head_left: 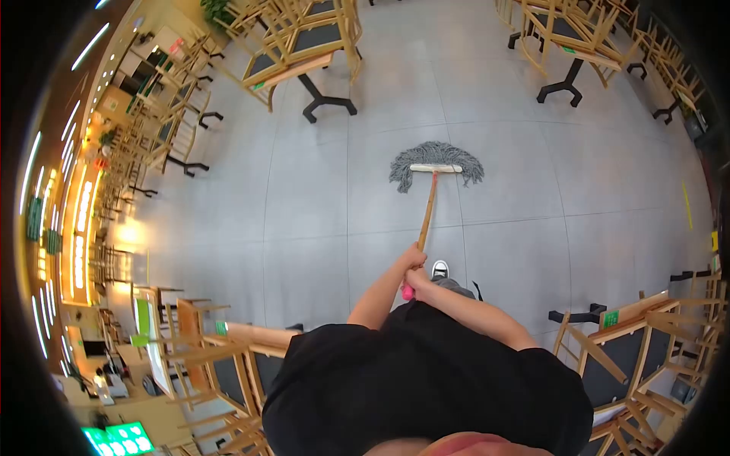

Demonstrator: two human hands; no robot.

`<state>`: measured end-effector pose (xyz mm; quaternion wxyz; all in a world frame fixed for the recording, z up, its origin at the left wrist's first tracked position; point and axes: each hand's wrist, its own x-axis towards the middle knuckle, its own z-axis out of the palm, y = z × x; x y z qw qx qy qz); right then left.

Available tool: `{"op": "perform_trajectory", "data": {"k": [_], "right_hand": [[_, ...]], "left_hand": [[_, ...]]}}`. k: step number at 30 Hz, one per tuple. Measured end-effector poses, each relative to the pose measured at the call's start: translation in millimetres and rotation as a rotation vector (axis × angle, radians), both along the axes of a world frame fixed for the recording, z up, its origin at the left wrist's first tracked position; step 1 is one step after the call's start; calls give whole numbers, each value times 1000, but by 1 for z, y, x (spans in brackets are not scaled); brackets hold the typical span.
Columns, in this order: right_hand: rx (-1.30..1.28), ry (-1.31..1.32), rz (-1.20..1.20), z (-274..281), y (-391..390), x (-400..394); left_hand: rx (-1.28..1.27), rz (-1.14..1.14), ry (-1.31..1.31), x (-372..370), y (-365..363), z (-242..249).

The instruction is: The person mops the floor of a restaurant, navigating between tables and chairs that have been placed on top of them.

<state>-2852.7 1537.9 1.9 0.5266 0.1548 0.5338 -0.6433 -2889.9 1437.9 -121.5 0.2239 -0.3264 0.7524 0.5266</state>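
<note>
A mop point(436, 158) with a grey string head lies spread on the tiled floor ahead of me. Its wooden handle runs back toward my body and ends in a pink grip point(408, 292). My left hand point(414, 257) is wrapped round the handle, a little farther from my body. Just behind it, my right hand point(417, 279) closes round the handle near the pink end. The two hands nearly touch. One shoe point(440, 269) shows just beyond them.
Tables with upturned chairs stand at the far left point(304, 45), far right point(566, 38), near left point(236, 365) and near right point(631, 342). Their dark metal feet reach onto the grey floor point(502, 266). More chairs point(175, 114) line the left side.
</note>
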Motion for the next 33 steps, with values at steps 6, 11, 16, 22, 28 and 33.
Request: {"op": "perform_trajectory", "data": {"k": [6,11,16,22,28,33], "right_hand": [[-16,-45,-4,28,-12,-103],[44,-70,11,28,-36,-184],[112,-94,-25,9,-76,-269],[158,-74,32,-10,-141,-432],[222,-3,17,15,-216,-594],[215,-62,-74,10,-241,-658]], "left_hand": [[58,82,-58,-99,-10,40],[-192,-20,83,-169,-41,-20],[-94,27,-112,-265,-72,16],[171,130,-90,-428,-136,51],[220,80,-97,-593,-212,28],[172,72,-92,-650,-239,-20]]}}
